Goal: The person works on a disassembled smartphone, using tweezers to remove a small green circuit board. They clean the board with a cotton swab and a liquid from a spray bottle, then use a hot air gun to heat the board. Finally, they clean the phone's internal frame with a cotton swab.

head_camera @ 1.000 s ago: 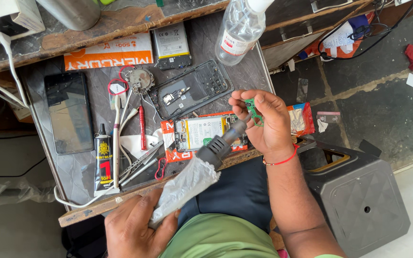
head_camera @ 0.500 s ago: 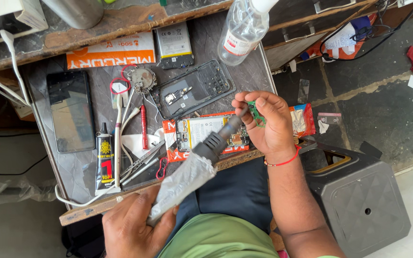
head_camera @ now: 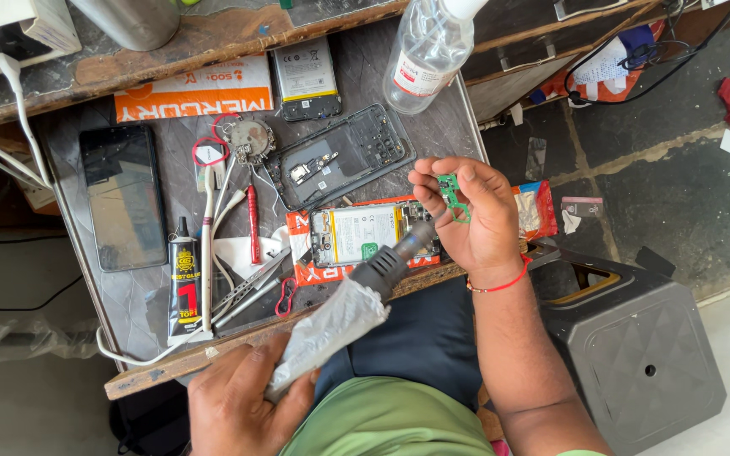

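In my left hand (head_camera: 242, 405) I see a hot-air tool (head_camera: 344, 312) whose grip is wrapped in dull, crinkled silvery tape, with a dark matt nozzle end. My right hand (head_camera: 475, 219) pinches a small green circuit board (head_camera: 449, 196), matt, and wears a red thread at the wrist. The worktop (head_camera: 137, 304) looks smooth grey, edged in rough worn wood; the phone screen (head_camera: 122, 196) is glossy black glass; the bottle (head_camera: 427, 52) is clear shiny plastic
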